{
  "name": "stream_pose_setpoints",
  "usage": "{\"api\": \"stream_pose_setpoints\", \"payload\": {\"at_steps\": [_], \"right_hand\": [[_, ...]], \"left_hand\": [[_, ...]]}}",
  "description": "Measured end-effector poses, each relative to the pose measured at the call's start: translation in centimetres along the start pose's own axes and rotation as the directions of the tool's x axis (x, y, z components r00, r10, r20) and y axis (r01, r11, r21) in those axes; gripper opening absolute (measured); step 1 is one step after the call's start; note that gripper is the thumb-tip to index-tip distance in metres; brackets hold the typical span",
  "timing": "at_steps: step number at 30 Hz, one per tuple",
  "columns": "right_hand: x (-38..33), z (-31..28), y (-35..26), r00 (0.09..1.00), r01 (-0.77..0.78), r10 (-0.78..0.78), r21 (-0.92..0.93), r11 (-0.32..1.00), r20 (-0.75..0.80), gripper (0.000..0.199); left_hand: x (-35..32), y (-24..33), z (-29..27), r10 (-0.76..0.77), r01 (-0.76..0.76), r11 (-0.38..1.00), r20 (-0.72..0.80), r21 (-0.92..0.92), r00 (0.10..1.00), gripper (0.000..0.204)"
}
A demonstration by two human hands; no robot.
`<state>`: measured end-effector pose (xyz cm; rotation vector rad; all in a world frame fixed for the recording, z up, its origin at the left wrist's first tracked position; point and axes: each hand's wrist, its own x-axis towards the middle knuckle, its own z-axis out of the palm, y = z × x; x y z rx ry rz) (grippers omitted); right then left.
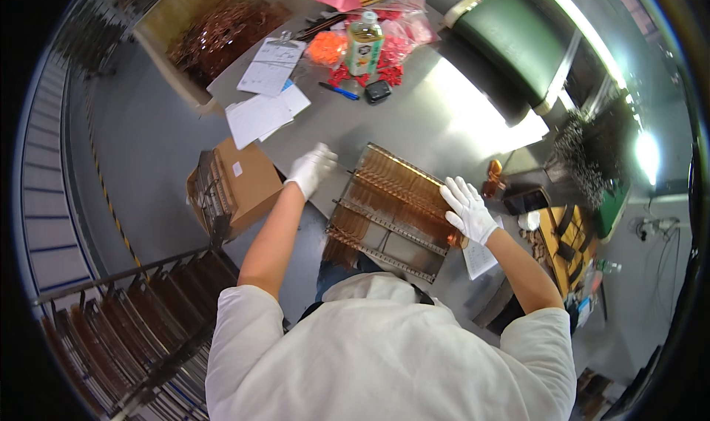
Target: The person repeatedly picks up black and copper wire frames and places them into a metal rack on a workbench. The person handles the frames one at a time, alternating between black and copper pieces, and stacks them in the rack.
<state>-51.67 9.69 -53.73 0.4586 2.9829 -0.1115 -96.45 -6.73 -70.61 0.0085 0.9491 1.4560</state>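
Note:
A metal rack [399, 181] packed with rows of thin coppery strips lies tilted on the steel table [414, 118] in front of me. The near part of its frame shows a gap without strips. My right hand [468, 210], in a white glove, rests along the rack's right edge with its fingers stretched out. Beside the rack's upper left corner, and apart from it, is my gloved left hand [310, 171]. Its fingers are bunched together, and anything between them is too small to make out. A small coppery piece [455, 239] shows just below my right hand.
Left of the table stands a cardboard box [240, 177]; strip-filled racks [126, 325] stand lower left. Papers [259, 118], a clipboard [272, 66], a blue pen [339, 90] and a bottle [365, 44] lie or stand farther back. A phone [526, 201] is at the right.

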Motion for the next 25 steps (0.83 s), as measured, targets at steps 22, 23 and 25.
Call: {"api": "stream_pose_setpoints", "payload": {"at_steps": [22,23,25], "right_hand": [[-2.1,-0.4,-4.5,0.903,-0.192,0.204,0.071,0.979,-0.379,0.065],[-2.2,0.0,-4.0,0.902,-0.191,0.209,0.086,0.978,-0.377,0.065],[-1.9,0.7,-3.4,0.902,-0.201,0.208,0.059,0.978,-0.378,0.066]], "left_hand": [[-6.4,0.3,11.9,-0.011,-0.171,-0.559,0.199,0.812,0.980,0.046],[-5.5,0.3,11.7,-0.023,-0.178,-0.570,0.200,0.802,0.979,0.048],[-3.3,0.4,10.3,-0.062,-0.216,-0.595,0.224,0.774,0.973,0.053]]}}
